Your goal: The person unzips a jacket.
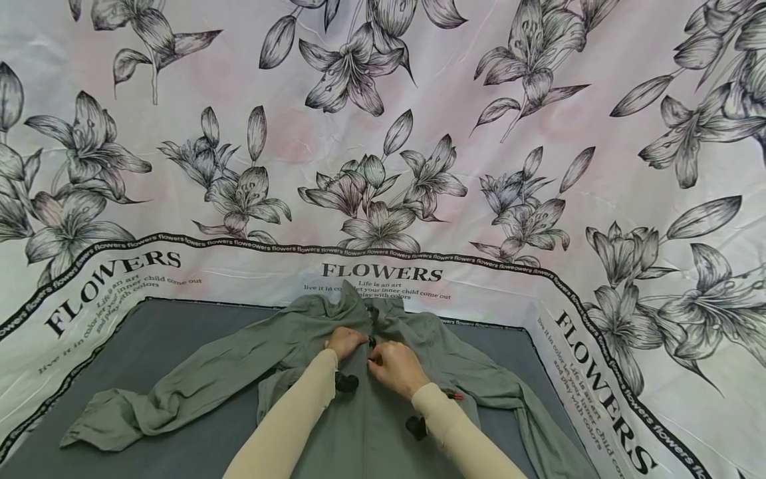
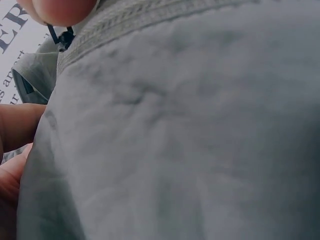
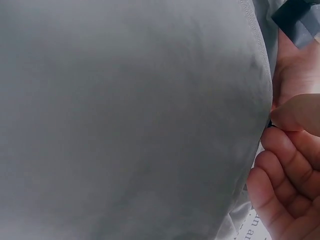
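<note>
A grey-green jacket [image 1: 335, 426] lies spread out with its front up and a zip down the middle. My left hand [image 1: 346, 342] grips the front edge beside the zip, below the collar [image 1: 353, 299]; its fingers [image 2: 20, 125] are partly hidden by cloth. Close on the other side of the zip, my right hand [image 1: 396, 366] has its thumb and curled fingers together. It pinches a small black zip pull [image 2: 64, 39], mostly covered by the fingertips. The right wrist view shows this hand at the fabric's edge, with a dark bit between thumb and forefinger.
Under the jacket is a dark grey surface [image 1: 197, 326]. White cloth [image 1: 383, 219] printed with flowers and lettering rises behind and at both sides. The left sleeve [image 1: 137, 406] stretches far left, and the other sleeve [image 1: 532, 412] runs down to the right.
</note>
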The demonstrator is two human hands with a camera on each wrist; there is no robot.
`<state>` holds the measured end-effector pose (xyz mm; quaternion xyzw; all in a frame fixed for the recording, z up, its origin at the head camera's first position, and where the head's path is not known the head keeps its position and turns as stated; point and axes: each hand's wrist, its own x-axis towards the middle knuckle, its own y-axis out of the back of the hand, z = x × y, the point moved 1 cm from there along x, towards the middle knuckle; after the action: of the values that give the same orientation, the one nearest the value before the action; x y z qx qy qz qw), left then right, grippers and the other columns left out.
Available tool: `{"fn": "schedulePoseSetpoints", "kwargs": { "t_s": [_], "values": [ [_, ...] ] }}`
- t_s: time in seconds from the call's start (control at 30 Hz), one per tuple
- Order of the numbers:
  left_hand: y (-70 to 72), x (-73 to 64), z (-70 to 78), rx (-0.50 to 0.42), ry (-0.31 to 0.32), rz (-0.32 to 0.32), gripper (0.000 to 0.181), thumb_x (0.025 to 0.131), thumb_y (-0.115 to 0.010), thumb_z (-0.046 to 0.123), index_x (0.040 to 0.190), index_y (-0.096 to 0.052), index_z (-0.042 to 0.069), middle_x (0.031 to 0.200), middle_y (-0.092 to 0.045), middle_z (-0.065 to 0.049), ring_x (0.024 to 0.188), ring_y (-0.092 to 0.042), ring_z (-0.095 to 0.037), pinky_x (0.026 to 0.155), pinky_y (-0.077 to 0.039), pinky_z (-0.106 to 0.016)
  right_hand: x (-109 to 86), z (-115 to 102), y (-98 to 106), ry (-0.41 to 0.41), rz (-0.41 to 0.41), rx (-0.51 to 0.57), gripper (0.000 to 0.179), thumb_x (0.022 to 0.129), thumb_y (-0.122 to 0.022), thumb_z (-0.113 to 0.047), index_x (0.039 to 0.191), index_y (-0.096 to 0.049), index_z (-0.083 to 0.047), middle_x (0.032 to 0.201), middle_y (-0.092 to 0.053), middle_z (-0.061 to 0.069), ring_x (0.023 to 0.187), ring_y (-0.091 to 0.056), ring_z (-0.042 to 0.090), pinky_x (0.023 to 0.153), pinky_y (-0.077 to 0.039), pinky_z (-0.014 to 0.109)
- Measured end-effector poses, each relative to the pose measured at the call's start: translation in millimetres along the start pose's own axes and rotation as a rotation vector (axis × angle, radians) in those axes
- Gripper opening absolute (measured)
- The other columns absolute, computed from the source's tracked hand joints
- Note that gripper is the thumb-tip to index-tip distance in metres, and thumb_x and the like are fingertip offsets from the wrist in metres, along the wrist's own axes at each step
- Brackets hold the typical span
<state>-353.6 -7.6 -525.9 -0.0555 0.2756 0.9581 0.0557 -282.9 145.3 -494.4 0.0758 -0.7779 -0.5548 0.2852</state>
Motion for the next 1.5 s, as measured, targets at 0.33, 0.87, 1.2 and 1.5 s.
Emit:
{"fn": "schedulePoseSetpoints", "kwargs": {
  "t_s": [0.33,0.87,1.2,1.5],
  "values": [
    [1.7,0.4,-0.1,-0.009,-0.005,0.001,0.027,0.091,-0.066,0.026,0.097,-0.080,0.004,0.115,-0.076,-0.013,0.113,-0.066,-0.034,0.116,-0.023,-0.067,-4.5,-3.7,2.6,0.001,0.000,0.016,0.006,0.090,-0.075,-0.018,0.086,-0.076,-0.014,0.075,-0.068,-0.003,0.064,-0.057,0.004,0.059,-0.049,0.021],
    [1.4,-5.5,-1.3,-0.033,-0.008,-0.032,0.028,0.094,-0.064,0.026,0.084,-0.078,0.004,0.110,-0.076,-0.015,0.106,-0.066,-0.035,0.115,-0.028,-0.064,-16.7,-7.3,0.8,-0.018,-0.035,0.056,0.006,0.090,-0.076,-0.019,0.085,-0.077,-0.016,0.074,-0.067,-0.005,0.063,-0.054,0.001,0.059,-0.048,0.020],
    [1.2,-5.3,-2.7,-0.033,-0.004,-0.030,0.028,0.095,-0.064,0.026,0.100,-0.080,0.003,0.119,-0.074,-0.016,0.114,-0.064,-0.037,0.117,-0.025,-0.065,-21.2,-9.4,4.1,-0.012,-0.028,0.050,0.007,0.090,-0.076,-0.020,0.085,-0.077,-0.015,0.074,-0.068,-0.005,0.064,-0.055,0.001,0.060,-0.049,0.020],
    [-0.8,0.5,-6.8,-0.049,-0.014,-0.029,0.027,0.094,-0.064,0.025,0.103,-0.080,0.004,0.118,-0.074,-0.016,0.114,-0.064,-0.038,0.118,-0.023,-0.065,-25.8,-11.5,5.8,0.006,-0.013,0.050,0.007,0.089,-0.077,-0.018,0.082,-0.076,-0.017,0.071,-0.065,-0.005,0.062,-0.052,-0.001,0.058,-0.046,0.018]
  ]
}}
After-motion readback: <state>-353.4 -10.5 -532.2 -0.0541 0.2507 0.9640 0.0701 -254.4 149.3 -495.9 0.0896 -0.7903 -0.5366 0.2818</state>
